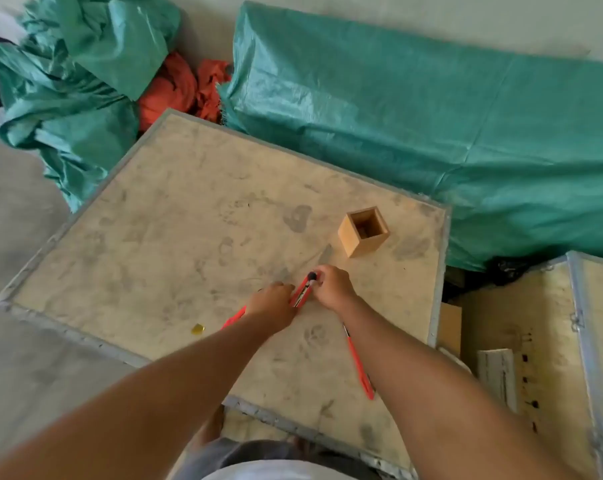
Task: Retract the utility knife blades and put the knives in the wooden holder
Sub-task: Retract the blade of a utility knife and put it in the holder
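Both arms out: our left hand [274, 301] and right hand [333, 287] grip one red knife [303, 292] just short of the wooden holder [352, 242]. Scuffed plywood crate top [175, 216], green tarp [431, 133] behind.

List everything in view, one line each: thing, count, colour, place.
Knives: three, red. One held between both hands, blade out toward the holder; one partly hidden under the left wrist; one lying beside the right forearm.
Holder: one, light wood, upright on the board, far right; looks empty.
Board: one, pale and smudged, metal-edged, centre.
Scrap: one, yellow, near the board's left edge.
Tarps: two, green; crumpled top left, spread top right.
Cloth: one, orange, between the tarps.
Crate: one, pale, metal-edged, right.
Left hand: on the knife's body.
Right hand: at the knife's black end.
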`<action>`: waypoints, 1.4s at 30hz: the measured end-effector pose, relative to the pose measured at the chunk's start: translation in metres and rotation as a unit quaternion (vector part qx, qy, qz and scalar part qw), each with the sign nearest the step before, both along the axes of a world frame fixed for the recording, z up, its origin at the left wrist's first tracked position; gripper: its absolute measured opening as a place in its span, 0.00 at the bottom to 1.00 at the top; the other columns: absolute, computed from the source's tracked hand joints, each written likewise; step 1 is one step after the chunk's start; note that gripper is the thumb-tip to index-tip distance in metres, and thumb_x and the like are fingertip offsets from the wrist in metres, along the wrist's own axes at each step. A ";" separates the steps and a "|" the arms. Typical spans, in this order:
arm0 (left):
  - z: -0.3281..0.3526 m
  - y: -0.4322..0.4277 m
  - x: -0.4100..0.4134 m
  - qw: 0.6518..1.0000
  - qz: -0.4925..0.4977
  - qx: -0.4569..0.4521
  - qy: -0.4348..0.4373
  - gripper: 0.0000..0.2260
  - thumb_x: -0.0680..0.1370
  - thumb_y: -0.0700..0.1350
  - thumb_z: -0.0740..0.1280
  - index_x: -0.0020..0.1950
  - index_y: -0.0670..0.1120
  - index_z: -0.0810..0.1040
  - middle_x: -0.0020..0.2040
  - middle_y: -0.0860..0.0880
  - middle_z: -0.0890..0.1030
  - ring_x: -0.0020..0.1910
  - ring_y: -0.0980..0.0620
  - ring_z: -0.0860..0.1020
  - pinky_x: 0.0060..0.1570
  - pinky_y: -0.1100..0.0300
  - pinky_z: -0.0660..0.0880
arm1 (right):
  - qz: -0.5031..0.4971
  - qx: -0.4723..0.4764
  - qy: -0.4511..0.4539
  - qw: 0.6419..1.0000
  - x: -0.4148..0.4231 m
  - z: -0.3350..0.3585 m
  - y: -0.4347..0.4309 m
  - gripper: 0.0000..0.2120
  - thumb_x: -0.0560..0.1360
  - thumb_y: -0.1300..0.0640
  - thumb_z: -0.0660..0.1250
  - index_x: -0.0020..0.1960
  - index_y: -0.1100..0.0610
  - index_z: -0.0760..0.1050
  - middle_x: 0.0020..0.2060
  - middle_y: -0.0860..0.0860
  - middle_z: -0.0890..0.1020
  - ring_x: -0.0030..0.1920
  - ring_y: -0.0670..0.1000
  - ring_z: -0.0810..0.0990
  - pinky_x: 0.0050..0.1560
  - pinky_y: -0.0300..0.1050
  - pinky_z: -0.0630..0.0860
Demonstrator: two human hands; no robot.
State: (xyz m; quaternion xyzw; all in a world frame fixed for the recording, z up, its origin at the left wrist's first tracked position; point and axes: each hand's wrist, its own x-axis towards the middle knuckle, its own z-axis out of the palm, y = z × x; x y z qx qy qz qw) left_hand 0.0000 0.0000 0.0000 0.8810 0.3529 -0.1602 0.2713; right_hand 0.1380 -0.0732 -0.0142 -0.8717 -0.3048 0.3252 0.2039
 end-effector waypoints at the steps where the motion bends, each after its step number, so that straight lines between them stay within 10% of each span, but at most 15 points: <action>1: -0.002 -0.002 -0.001 1.000 -0.009 0.003 0.007 0.13 0.75 0.55 0.65 0.56 0.51 0.77 0.53 0.48 0.79 0.54 0.42 0.80 0.50 0.50 0.78 | -0.014 -0.001 0.012 1.000 0.000 -0.004 0.000 0.16 0.79 0.57 0.68 0.66 0.57 0.79 0.61 0.56 0.84 0.62 0.58 0.82 0.65 0.50 0.78; 11: -0.009 -0.009 -0.005 0.994 0.028 -0.053 -0.088 0.13 0.73 0.46 0.67 0.57 0.55 0.80 0.53 0.50 0.79 0.45 0.47 0.81 0.43 0.57 0.76 | -0.141 0.031 0.093 0.985 -0.003 -0.015 0.003 0.13 0.79 0.59 0.69 0.64 0.56 0.80 0.59 0.55 0.85 0.60 0.56 0.83 0.64 0.49 0.80; 17: 0.011 -0.010 -0.026 0.969 0.111 -0.125 -0.181 0.20 0.70 0.41 0.72 0.62 0.52 0.80 0.53 0.54 0.75 0.45 0.54 0.79 0.42 0.70 0.71 | -0.271 0.118 0.240 0.925 -0.008 0.005 -0.008 0.09 0.80 0.59 0.70 0.60 0.58 0.80 0.51 0.58 0.84 0.49 0.57 0.87 0.46 0.49 0.87; 23: 0.057 -0.004 -0.061 0.947 0.141 -0.200 -0.209 0.25 0.72 0.49 0.76 0.68 0.56 0.75 0.52 0.56 0.79 0.45 0.57 0.79 0.44 0.65 0.76 | -0.230 0.193 0.263 0.917 -0.024 0.053 -0.021 0.11 0.78 0.57 0.73 0.60 0.57 0.83 0.50 0.58 0.87 0.44 0.52 0.87 0.41 0.41 0.84; 32: 0.111 0.004 -0.098 0.853 0.176 -0.394 -0.293 0.23 0.72 0.33 0.74 0.60 0.56 0.80 0.55 0.46 0.86 0.55 0.43 0.83 0.51 0.48 0.83 | -0.187 0.297 0.255 0.901 -0.056 0.133 -0.037 0.13 0.78 0.59 0.73 0.62 0.55 0.84 0.50 0.51 0.88 0.47 0.47 0.89 0.40 0.40 0.84; 42: 0.145 0.002 -0.114 0.819 0.173 -0.401 -0.372 0.20 0.73 0.32 0.72 0.58 0.52 0.82 0.51 0.49 0.87 0.54 0.49 0.84 0.50 0.55 0.83 | -0.013 0.267 0.166 0.949 -0.092 0.163 -0.050 0.12 0.77 0.58 0.74 0.60 0.53 0.86 0.49 0.45 0.87 0.46 0.49 0.85 0.41 0.34 0.79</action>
